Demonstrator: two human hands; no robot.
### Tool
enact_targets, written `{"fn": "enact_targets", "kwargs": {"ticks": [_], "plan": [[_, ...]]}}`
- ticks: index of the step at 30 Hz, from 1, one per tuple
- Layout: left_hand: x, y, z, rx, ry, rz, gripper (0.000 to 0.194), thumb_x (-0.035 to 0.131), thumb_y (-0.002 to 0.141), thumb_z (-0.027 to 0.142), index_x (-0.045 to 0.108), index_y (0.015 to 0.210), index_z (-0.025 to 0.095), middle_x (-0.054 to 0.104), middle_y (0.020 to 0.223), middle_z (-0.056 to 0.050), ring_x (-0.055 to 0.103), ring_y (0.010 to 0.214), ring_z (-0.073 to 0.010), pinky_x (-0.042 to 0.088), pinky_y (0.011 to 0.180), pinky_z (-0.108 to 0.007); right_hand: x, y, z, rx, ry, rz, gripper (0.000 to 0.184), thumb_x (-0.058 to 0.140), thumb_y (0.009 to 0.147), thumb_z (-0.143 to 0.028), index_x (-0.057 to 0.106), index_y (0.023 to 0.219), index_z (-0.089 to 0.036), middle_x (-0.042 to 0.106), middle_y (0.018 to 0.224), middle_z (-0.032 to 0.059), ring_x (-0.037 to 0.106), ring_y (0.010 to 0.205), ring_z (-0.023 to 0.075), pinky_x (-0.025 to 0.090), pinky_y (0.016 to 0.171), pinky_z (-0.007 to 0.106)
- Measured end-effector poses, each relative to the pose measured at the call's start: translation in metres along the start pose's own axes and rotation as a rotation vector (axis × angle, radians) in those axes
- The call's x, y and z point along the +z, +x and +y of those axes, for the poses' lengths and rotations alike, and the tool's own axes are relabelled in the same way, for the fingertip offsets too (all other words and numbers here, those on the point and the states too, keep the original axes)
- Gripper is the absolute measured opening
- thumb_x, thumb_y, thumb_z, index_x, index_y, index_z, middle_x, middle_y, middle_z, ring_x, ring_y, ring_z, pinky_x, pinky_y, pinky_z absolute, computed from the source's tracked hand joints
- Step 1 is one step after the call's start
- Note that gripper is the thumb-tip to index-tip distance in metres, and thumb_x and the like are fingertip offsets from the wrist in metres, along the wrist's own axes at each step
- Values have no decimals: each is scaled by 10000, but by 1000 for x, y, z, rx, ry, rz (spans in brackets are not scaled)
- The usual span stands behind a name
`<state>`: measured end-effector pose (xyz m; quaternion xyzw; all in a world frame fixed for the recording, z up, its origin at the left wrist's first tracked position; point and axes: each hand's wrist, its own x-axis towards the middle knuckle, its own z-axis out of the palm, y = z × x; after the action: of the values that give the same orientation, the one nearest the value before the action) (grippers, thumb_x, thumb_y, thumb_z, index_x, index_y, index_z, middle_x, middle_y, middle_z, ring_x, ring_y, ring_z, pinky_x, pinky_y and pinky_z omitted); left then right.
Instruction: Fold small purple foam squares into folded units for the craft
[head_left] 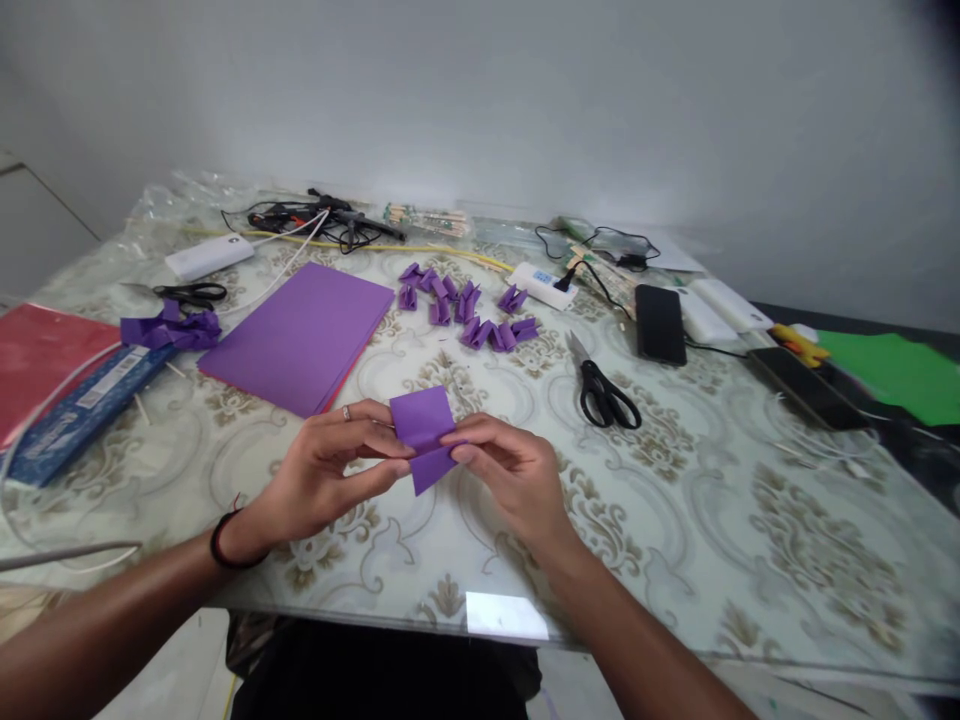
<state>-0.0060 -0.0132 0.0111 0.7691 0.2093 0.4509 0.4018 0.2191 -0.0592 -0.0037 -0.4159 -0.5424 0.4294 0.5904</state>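
Note:
A small piece of purple paper (424,416) is held above the table, creased across its lower part. My left hand (330,468) pinches its left edge between thumb and fingers, and a ring shows on one finger. On the right edge, the thumb and forefinger of my right hand (514,470) close on the crease. Several small folded purple paper pieces (441,312) stand in a loose cluster beyond my hands. To the left lies a stack of purple paper sheets (296,335), with red showing beneath it.
Black-handled scissors (606,395) lie right of my hands, near a black phone (660,325). A white power strip (541,286) sits at the back. Purple scraps (171,328), a second pair of scissors (190,293) and a red packet (52,360) are at left; green sheets (892,372) at right.

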Motion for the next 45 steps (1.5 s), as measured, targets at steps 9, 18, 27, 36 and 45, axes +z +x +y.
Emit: {"fn": "enact_targets", "kwargs": {"ticks": [9,18,27,36,45], "plan": [[-1,0,3,-80,-83,-12,181,767,935,59,808,987,227,785,1052,-46,735,1038,-167,624,871,-239,-1,-1,0,115,118,0,131,899,805,-178,847,795,-297,830,881,-12,764,849,179,596,814,301],[8,-1,3,-353,-201,26,192,872,886,188,725,1007,211,747,952,1,761,906,-148,656,866,-247,4,-3,2,120,-32,15,88,876,843,-233,803,801,-258,819,877,0,757,842,181,586,812,311],[9,3,6,-332,-6,68,64,847,896,221,820,842,196,752,775,-12,705,682,-129,558,599,-200,8,-4,0,158,-61,60,129,871,823,-285,766,768,-235,806,885,35,744,834,211,595,807,358],[13,-1,4,-478,-69,106,163,825,885,231,742,761,166,748,709,-5,683,604,-122,531,550,-196,11,-6,1,166,-34,56,162,851,829,-259,721,737,-232,772,826,10,707,775,179,573,749,321],[13,1,5,-461,-64,105,173,829,871,216,716,750,164,728,698,5,667,590,-111,536,548,-195,11,-5,3,198,-8,56,197,858,816,-274,691,722,-229,753,826,6,690,761,171,566,736,318]]}}
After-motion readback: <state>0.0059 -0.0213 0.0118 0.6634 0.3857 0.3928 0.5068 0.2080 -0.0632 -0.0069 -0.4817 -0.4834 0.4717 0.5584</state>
